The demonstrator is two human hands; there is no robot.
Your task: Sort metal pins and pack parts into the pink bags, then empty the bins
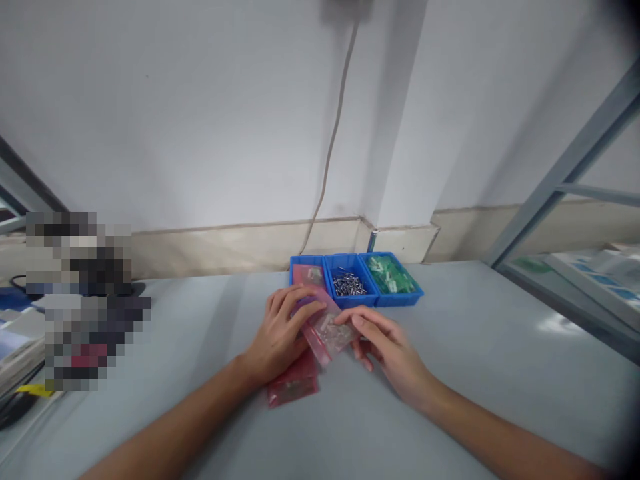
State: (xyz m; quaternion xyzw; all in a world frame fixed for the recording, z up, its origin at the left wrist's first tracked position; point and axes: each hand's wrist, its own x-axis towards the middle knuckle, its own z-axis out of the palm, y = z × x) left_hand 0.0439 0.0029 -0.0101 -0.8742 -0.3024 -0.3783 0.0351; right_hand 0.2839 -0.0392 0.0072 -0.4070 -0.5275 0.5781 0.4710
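Observation:
A clear zip bag (327,339) with a pinkish-red tint and small light-coloured parts inside is held tilted above the table. My left hand (285,330) is closed on its left side, fingers over the top. At its right end, my right hand (393,350) is closed with thumb and forefinger on the plastic; the other fingers curl below. Under my left hand a second red-tinted zip bag (294,387) lies on the table, partly hidden by the hand. Just beyond stands the left blue bin (300,260), with another reddish bag (306,275) in it.
The middle blue bin (367,300) contains many small metal pins (349,283). In the right blue bin (405,300) are green bags (393,275) with pale parts. A cable (336,127) hangs down the wall. Metal frames flank the grey table (475,333); a co-worker, blurred out, is at left.

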